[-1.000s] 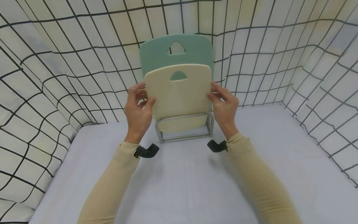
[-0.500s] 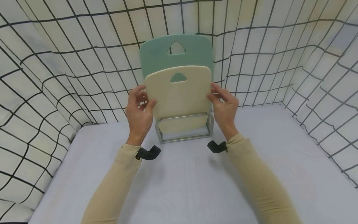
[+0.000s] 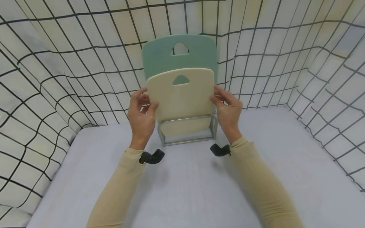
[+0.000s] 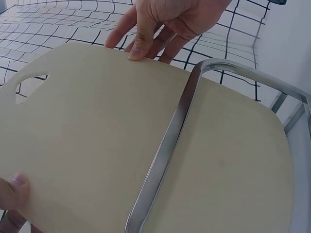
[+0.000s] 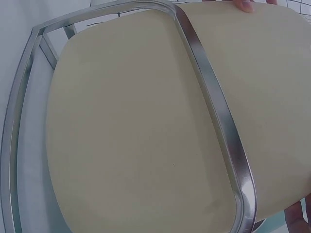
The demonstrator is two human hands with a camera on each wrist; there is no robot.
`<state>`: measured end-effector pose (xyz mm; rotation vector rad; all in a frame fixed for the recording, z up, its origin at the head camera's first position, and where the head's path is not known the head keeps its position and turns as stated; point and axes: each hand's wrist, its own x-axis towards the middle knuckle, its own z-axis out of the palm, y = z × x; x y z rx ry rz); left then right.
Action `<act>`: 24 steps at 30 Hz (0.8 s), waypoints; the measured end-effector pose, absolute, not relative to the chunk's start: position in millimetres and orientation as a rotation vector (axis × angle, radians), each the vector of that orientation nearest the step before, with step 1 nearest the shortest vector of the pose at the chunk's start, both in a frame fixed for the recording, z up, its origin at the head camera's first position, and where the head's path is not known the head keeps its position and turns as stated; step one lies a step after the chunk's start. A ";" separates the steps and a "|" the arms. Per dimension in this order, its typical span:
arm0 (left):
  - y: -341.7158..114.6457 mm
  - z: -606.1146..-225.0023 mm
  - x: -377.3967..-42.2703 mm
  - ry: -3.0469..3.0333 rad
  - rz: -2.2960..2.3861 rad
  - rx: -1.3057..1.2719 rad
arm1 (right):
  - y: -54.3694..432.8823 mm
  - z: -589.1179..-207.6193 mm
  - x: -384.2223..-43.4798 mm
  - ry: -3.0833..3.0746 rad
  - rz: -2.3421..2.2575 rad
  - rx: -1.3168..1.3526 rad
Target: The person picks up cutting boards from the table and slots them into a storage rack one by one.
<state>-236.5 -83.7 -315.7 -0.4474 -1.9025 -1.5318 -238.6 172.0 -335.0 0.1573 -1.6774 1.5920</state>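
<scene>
A cream cutting board stands upright in a metal rack, its lower part behind the rack's front bar. My left hand pinches the board's left edge, thumb on the front face and fingers behind. On the opposite edge, my right hand pinches it the same way. A larger green cutting board stands behind the cream one, mostly covered by it. In the left wrist view the metal front bar crosses the cream board's face. The right wrist view shows the board's bottom edge inside the rack's frame.
A white cloth-covered table lies under the rack. Black grid netting over pale fabric rises behind the boards and along both sides. Each wrist carries a black camera mount.
The cream board has sunk slightly lower in the rack, with both hands holding its edges. My left hand has shifted a little down. The green board stays in place.
</scene>
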 end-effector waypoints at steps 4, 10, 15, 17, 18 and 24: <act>-83.1 -317.7 -236.8 -1.887 -1.530 -0.459 | 172.5 -337.2 -239.6 -1.675 1.591 0.157; -82.0 -321.8 -238.3 -1.879 -1.559 -0.437 | 173.0 -339.7 -238.8 -1.671 1.594 0.164; -80.1 -323.4 -240.0 -1.856 -1.586 -0.429 | 174.0 -340.5 -238.4 -1.669 1.606 0.160; -79.4 -323.9 -240.1 -1.849 -1.591 -0.431 | 174.4 -341.1 -237.8 -1.672 1.609 0.154; -79.0 -324.3 -240.2 -1.848 -1.593 -0.431 | 174.7 -341.5 -237.6 -1.676 1.609 0.154; -78.4 -329.4 -240.5 -1.837 -1.610 -0.411 | 175.8 -345.9 -236.8 -1.701 1.603 0.157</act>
